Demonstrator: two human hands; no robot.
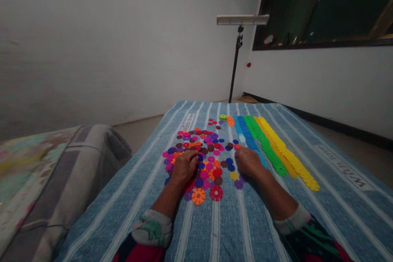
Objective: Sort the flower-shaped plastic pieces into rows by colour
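Our left grip [184,167] is curled over the mixed heap of flower-shaped discs [210,147], fingertips drawn in; we cannot tell whether a disc sits between them. Our right grip [249,162] is bunched too, at the heap's right edge, with a small orange disc [237,146] right by its tips, pinched or merely beside them, we cannot say.

The loose discs lie spread on the striped cloth [202,237], a large orange disc [198,197] and a red disc [216,193] nearest us. To the right, others overlap in single-colour rows: yellow [290,155], green [265,146] and blue [247,131] among them.

We judge the discs to be light, thin plastic, fairly stiff and a little slick, hardly fragile. They should take best between thumb and forefinger at opposite edges, where the notched rims give purchase; lying flat, one may need tipping up first.
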